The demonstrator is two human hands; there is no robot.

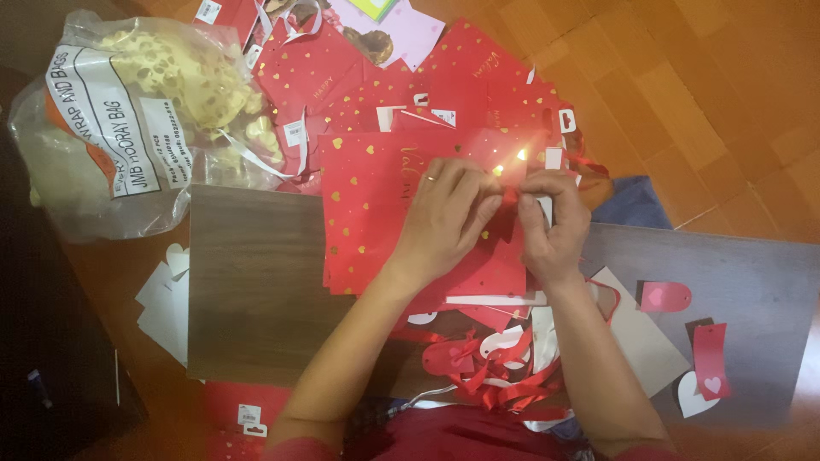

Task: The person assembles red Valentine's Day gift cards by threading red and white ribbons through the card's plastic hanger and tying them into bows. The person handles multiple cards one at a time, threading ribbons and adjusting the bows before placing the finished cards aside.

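Note:
A red paper gift bag (367, 205) with gold hearts lies flat on a dark wooden board (248, 282). My left hand (444, 222), a ring on one finger, and my right hand (553, 224) meet over the bag's upper right part. Their fingertips pinch a thin red ribbon (510, 195) there. More red bags with gold hearts (444, 85) lie stacked behind. A tangle of red ribbon (500, 376) and white tags sits on the board close to my body.
A crinkled clear plastic bag (128, 119) with cream-coloured items stands at upper left. White cut-outs (166, 307) lie left of the board. Red tags (664, 296) and a white heart tag (696, 391) lie at right on a grey board (760, 282). Wooden floor surrounds.

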